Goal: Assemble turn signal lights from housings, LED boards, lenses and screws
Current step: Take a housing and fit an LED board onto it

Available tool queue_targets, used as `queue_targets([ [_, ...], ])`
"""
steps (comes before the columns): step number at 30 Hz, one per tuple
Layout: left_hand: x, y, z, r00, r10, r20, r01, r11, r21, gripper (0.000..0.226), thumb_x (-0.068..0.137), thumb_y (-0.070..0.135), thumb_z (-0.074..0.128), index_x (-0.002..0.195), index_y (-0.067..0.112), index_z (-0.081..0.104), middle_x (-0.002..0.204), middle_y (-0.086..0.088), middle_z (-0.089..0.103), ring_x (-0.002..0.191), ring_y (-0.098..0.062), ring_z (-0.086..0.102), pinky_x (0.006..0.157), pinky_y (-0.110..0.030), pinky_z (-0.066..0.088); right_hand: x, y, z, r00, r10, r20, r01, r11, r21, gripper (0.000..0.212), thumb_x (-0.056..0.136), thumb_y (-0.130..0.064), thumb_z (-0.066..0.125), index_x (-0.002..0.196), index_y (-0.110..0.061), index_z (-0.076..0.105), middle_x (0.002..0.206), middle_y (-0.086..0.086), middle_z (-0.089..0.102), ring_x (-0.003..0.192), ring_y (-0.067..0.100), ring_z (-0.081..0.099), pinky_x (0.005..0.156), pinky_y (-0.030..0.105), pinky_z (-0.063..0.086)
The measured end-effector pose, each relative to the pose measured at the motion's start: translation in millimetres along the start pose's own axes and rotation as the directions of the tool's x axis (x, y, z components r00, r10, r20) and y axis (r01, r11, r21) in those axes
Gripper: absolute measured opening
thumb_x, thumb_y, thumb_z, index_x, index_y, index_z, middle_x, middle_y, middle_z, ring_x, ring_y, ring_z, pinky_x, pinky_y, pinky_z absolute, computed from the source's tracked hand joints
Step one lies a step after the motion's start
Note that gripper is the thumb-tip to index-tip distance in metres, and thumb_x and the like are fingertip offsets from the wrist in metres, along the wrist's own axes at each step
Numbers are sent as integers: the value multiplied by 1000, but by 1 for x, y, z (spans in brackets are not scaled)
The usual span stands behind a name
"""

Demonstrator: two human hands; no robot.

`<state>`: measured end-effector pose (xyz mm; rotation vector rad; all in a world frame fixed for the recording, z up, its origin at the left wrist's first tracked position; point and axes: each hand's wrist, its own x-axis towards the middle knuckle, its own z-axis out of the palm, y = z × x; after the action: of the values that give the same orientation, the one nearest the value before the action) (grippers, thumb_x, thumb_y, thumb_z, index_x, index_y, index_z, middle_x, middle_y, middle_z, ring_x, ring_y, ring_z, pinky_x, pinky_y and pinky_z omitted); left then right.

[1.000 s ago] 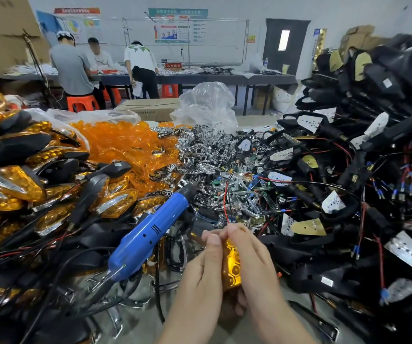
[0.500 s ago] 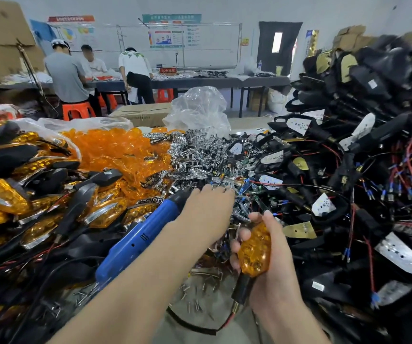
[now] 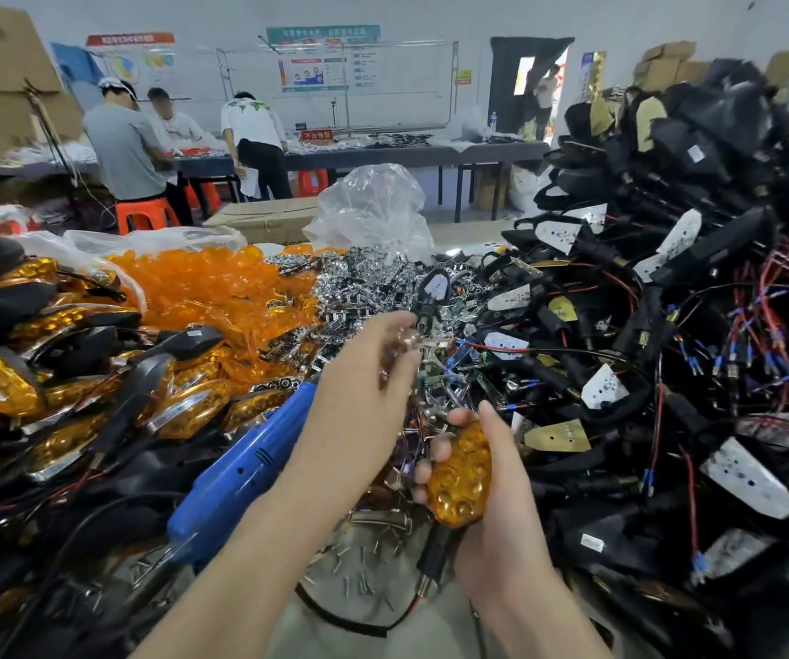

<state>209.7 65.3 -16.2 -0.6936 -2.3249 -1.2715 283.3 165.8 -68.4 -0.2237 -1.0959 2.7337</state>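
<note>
A light (image 3: 459, 473) is held in the right hand (image 3: 499, 516), fingers curled round it. The left hand (image 3: 359, 373) is stretched forward over chrome parts (image 3: 359, 283); whether its blurred fingers are clamped cannot be told.

In the upper left of the frame we see three people (image 3: 124, 142) at a long dark table (image 3: 383, 157) with orange stools (image 3: 145, 212) beneath, posters (image 3: 321, 57) on the wall behind, a dark door (image 3: 503, 104) at upper right, and a cardboard box (image 3: 264, 217) beside a clear plastic bag (image 3: 373, 209) at centre.
</note>
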Motion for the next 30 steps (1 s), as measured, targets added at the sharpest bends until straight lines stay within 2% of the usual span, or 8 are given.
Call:
queue_targets([
  [2, -23, 2, -15, 993, -113, -22, 99, 936, -339, 26, 98, 28, 62, 115, 47, 58, 105, 25, 69, 100, 6, 64, 81, -6, 47, 1, 1, -1, 1000, 0, 24, 0, 1000, -18, 27, 79, -53, 71, 78, -27, 74, 67, 3, 60, 53, 20, 59, 47, 29, 49],
  [4, -49, -6, -22, 977, -213, -14, 165, 797, -581, 26, 95, 29, 64, 112, 48, 64, 110, 14, 73, 96, -5, 70, 79, -12, 52, 1, 2, 0, 999, -5, 46, 8, 998, -69, 30, 74, -53, 81, 85, -26, 76, 75, 4, 64, 58, 22, 63, 49, 30, 50],
  [7, -75, -22, -20, 944, -328, 33, 243, 624, -743, 29, 83, 29, 65, 109, 43, 71, 112, 0, 74, 93, -17, 72, 77, -21, 56, 1, 5, 1, 998, -12, 57, 22, 984, -179, 40, 68, -53, 84, 94, -25, 79, 85, 3, 71, 61, 22, 67, 49, 31, 52],
  [12, -84, -21, -14, 942, -328, 68, 271, 628, -729, 31, 78, 40, 73, 108, 40, 71, 111, -3, 74, 81, -19, 72, 72, -25, 57, -2, 10, 3, 998, 1, 69, 17, 966, -259, 27, 72, -46, 82, 89, -25, 79, 86, 3, 73, 59, 21, 66, 49, 30, 51],
  [16, -84, -16, -16, 937, -347, 38, 278, 675, -684, 25, 82, 26, 65, 107, 34, 69, 106, 3, 75, 80, -14, 72, 69, -19, 56, -4, 7, 5, 995, 14, 102, 15, 960, -281, 33, 68, -52, 80, 84, -24, 78, 81, 9, 72, 59, 21, 66, 49, 31, 52],
  [21, -83, -12, -18, 919, -393, 36, 291, 612, -735, 32, 75, 18, 65, 107, 16, 65, 95, 1, 75, 73, -11, 72, 56, -16, 54, -6, 5, 6, 987, 55, 148, -12, 962, -273, 23, 79, -43, 74, 85, -22, 78, 75, 14, 69, 60, 23, 65, 51, 32, 54],
  [25, -84, -13, -22, 922, -385, 48, 314, 667, -676, 32, 76, 28, 67, 107, 22, 66, 86, 8, 73, 76, -5, 69, 65, -12, 52, -7, 3, 5, 983, 92, 160, -43, 956, -289, 27, 77, -46, 76, 83, -20, 75, 68, 17, 65, 53, 24, 60, 49, 29, 52],
  [30, -84, -9, -27, 922, -385, 45, 315, 675, -667, 33, 74, 37, 68, 101, 17, 67, 81, 2, 73, 72, -5, 68, 59, -11, 51, -7, 4, 4, 955, 165, 247, -104, 965, -242, 43, 61, -57, 91, 81, -21, 76, 69, 14, 64, 53, 24, 58, 51, 32, 51],
])
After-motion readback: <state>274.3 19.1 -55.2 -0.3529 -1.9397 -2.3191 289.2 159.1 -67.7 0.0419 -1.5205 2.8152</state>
